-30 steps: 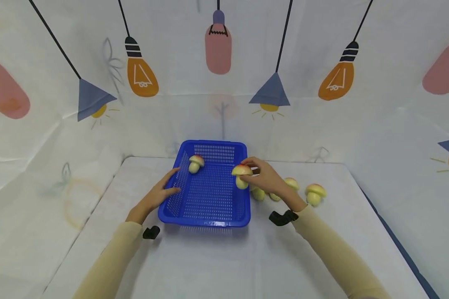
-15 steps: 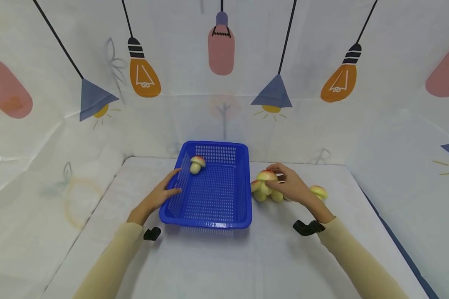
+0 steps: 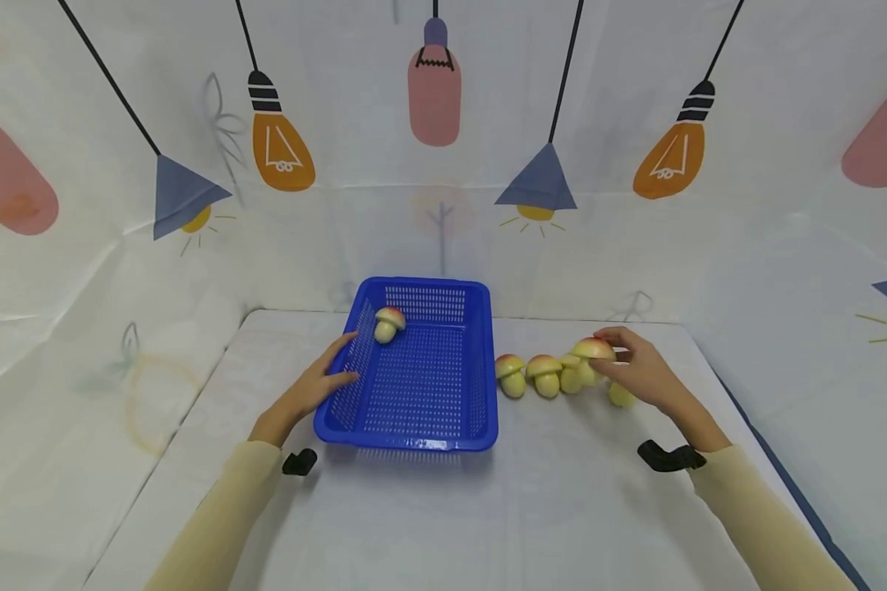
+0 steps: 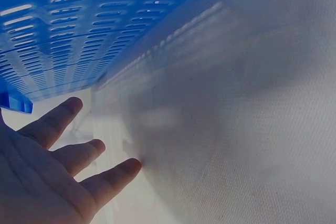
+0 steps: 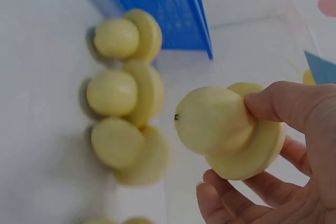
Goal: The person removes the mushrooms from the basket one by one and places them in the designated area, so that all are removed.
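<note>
My right hand (image 3: 639, 367) pinches a toy mushroom (image 5: 218, 124) between thumb and fingers, its cap red and yellow on top and its stem pale. It is held over the right part of a row of similar mushrooms, overlapping one of them in the head view. Beside the basket stand a mushroom (image 3: 512, 376) and another mushroom (image 3: 544, 375). My left hand (image 3: 306, 384) lies at the left side of the blue plastic basket (image 3: 406, 444), its fingers extended along the slotted wall in the left wrist view. One mushroom (image 3: 388, 325) lies inside the basket, at its back left.
The basket stands on a white-covered table (image 3: 429, 525). A white sheet (image 3: 384, 222) printed with lamps and bulbs hangs behind. Further mushrooms, a mushroom (image 3: 571, 374) and a mushroom (image 3: 621, 396), are on the table near my right hand.
My right hand has moved right with the mushroom, from over the basket's right rim to above the right part of the row. My left hand and the basket have stayed put.
</note>
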{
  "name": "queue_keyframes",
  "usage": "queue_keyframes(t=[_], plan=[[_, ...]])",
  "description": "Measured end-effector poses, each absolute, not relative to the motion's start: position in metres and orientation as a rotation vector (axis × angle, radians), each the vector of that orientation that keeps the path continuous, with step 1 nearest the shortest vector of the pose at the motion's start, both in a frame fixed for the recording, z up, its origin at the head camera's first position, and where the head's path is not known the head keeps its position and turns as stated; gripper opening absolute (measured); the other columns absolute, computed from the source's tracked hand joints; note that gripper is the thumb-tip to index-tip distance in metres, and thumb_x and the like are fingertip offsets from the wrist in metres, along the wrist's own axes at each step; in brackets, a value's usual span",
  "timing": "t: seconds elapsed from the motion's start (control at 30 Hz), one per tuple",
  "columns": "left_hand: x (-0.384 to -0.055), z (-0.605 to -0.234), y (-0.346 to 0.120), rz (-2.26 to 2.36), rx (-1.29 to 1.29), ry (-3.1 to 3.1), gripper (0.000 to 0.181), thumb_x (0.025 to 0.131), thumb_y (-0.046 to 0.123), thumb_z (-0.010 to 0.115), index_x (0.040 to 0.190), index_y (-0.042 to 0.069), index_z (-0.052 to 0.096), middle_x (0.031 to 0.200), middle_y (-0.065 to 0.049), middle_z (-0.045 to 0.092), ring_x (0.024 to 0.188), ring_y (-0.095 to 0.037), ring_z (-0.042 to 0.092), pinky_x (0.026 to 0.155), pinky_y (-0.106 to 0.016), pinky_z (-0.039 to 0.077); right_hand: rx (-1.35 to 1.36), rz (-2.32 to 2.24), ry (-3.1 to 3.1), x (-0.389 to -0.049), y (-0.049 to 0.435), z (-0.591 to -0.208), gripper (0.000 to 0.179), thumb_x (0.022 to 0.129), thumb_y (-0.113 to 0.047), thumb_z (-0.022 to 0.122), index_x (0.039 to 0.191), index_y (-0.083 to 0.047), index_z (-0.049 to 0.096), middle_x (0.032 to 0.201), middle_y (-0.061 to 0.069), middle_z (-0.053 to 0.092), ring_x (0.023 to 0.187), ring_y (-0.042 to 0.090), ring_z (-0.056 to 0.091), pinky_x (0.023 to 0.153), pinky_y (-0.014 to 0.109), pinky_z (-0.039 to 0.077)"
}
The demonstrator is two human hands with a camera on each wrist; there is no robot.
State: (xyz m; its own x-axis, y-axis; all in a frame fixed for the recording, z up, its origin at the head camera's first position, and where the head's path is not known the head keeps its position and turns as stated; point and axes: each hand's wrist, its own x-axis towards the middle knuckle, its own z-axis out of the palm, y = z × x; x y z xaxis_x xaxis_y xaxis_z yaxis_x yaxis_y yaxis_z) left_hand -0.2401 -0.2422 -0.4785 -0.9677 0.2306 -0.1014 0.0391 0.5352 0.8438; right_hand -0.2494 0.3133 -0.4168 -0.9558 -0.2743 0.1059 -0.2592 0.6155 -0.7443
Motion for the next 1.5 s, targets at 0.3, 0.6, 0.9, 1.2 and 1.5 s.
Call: queue_keyframes(t=[0.3, 0.6, 0.9, 1.2, 1.5], plan=[[-0.24, -0.479, -0.241, 1.402, 0.239, 2.569, 0.078, 0.102, 0.032, 0.058, 0.166, 0.035, 0.013, 0.172, -0.022, 0.01, 0.149, -0.052, 0.027, 0.114, -0.075, 0.025, -0.29, -1.197, 2.893, -0.237, 0.367, -0.417, 0.057, 0.101, -0.025, 0.067, 0.145, 0.003, 0.047, 0.141, 0.033, 0.053, 0.117, 0.05, 0.061, 0.075, 0.016, 0.051], [-0.239, -0.478, -0.241, 1.413, 0.229, 2.566, 0.078, 0.102, 0.032, 0.058, 0.166, 0.035, 0.014, 0.172, -0.022, 0.009, 0.149, -0.052, 0.027, 0.115, -0.075, 0.025, -0.141, -1.252, 2.91, -0.232, 0.402, -0.438, 0.059, 0.101, -0.025, 0.066, 0.146, 0.006, 0.044, 0.143, 0.036, 0.047, 0.091, -0.013, 0.05, 0.071, 0.014, 0.051], [-0.24, -0.479, -0.241, 1.436, 0.225, 2.555, 0.077, 0.102, 0.032, 0.057, 0.166, 0.036, 0.013, 0.172, -0.021, 0.01, 0.147, -0.052, 0.03, 0.115, -0.074, 0.026, -0.063, -1.252, 2.923, -0.231, 0.42, -0.451, 0.059, 0.101, -0.026, 0.065, 0.144, 0.008, 0.045, 0.141, 0.04, 0.047, 0.087, -0.016, 0.048, 0.069, 0.014, 0.052], [-0.24, -0.478, -0.242, 1.447, 0.233, 2.557, 0.076, 0.102, 0.032, 0.056, 0.166, 0.036, 0.014, 0.171, -0.022, 0.011, 0.147, -0.051, 0.03, 0.115, -0.074, 0.026, 0.025, -1.122, 2.877, -0.226, 0.423, -0.473, 0.063, 0.101, -0.03, 0.063, 0.146, 0.01, 0.042, 0.142, 0.042, 0.044, 0.114, 0.051, 0.058, 0.07, 0.02, 0.051], [-0.241, -0.477, -0.24, 1.443, 0.243, 2.551, 0.077, 0.103, 0.031, 0.057, 0.166, 0.033, 0.013, 0.171, -0.023, 0.01, 0.147, -0.052, 0.03, 0.115, -0.074, 0.026, 0.098, -1.124, 2.84, -0.226, 0.415, -0.487, 0.069, 0.102, -0.036, 0.061, 0.148, 0.009, 0.038, 0.146, 0.043, 0.04, 0.126, 0.056, 0.047, 0.078, 0.028, 0.048]])
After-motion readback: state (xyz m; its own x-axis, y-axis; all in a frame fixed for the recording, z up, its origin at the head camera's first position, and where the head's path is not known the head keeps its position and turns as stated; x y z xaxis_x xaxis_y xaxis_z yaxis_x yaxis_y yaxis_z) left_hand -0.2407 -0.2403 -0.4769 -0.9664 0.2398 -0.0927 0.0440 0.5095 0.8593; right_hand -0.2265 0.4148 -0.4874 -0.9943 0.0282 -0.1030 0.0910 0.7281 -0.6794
